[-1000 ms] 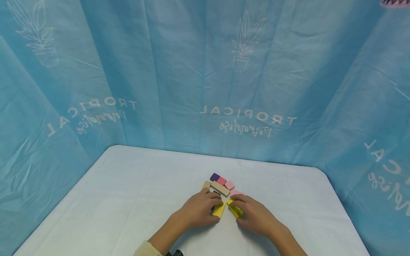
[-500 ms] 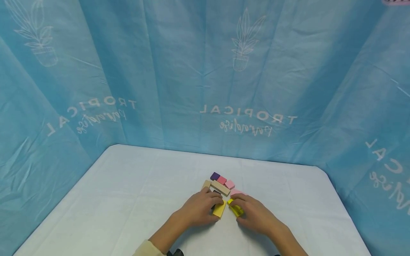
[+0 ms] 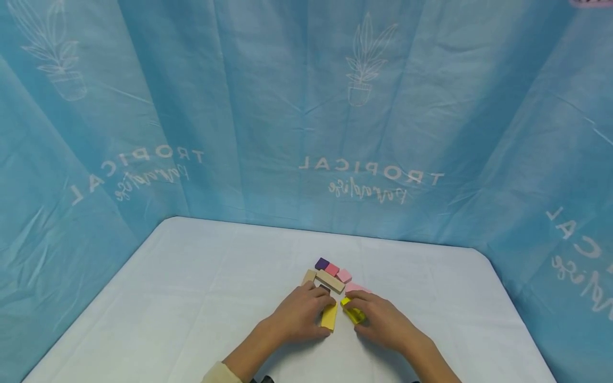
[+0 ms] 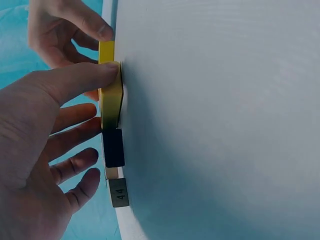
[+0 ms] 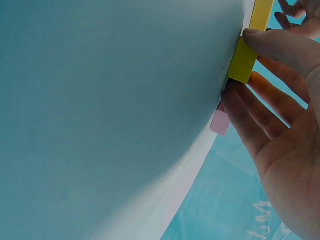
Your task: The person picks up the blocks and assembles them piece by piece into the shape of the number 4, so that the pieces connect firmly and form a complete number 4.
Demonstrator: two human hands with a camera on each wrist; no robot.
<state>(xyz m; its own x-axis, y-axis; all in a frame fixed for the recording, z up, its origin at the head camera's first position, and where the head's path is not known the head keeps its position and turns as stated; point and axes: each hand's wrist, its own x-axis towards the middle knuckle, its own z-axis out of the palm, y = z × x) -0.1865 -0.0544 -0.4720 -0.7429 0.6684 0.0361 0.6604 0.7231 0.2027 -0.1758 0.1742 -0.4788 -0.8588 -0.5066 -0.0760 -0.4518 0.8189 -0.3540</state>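
Observation:
In the head view my left hand [image 3: 300, 315] pinches a golden-yellow block [image 3: 329, 318] between thumb and fingers, low on the white table. My right hand [image 3: 384, 323] grips a brighter yellow block [image 3: 354, 311] just to its right, with a small gap between the near ends. Beyond the left fingers lies a dark block [image 4: 114, 148], and a wooden block marked 44 [image 4: 119, 192] shows further along in the left wrist view. A pink block [image 3: 357, 288] lies beside the right fingertips, partly covered by them.
Behind the hands lie two pale wooden blocks, one long [image 3: 330, 281] and one partly hidden [image 3: 309, 276]. Past them sit a purple block [image 3: 322, 264], a red-pink block [image 3: 332, 269] and a light pink block [image 3: 344, 275]. A blue curtain [image 3: 268, 133] surrounds the white table [image 3: 215, 276].
The golden-yellow block has turned slightly in my left hand, its near end shifting toward me. My right hand and its block have barely moved.

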